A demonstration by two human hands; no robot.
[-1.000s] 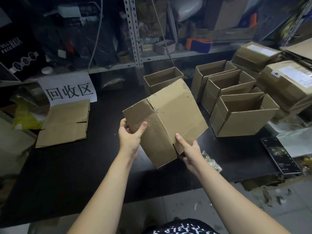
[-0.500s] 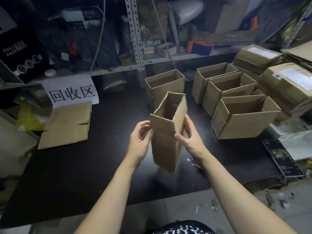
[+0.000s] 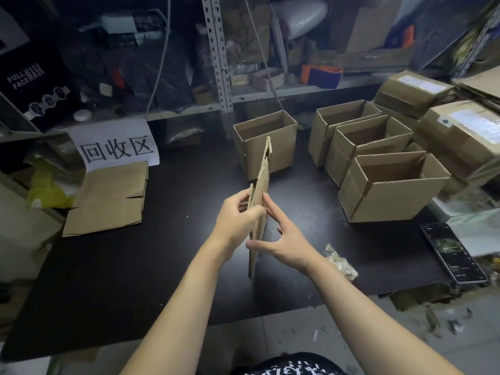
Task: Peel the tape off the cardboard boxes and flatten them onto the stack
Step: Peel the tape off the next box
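The box (image 3: 260, 182) is pressed nearly flat, a thin slab of brown corrugated cardboard held edge-on above the black surface (image 3: 167, 266). The left hand (image 3: 238, 216) and right hand (image 3: 281, 240) pinch it between them. The stack (image 3: 108, 198) of flat cardboard lies well left.

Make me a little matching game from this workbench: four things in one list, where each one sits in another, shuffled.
Things:
1. collapsed box
2. phone
3. flattened stack
4. paper sign

Places:
A. table's right edge
B. pressed between left hand and right hand
C. leaning up behind the stack
D. flat on the table, far left

Pairs: 1-B, 2-A, 3-D, 4-C
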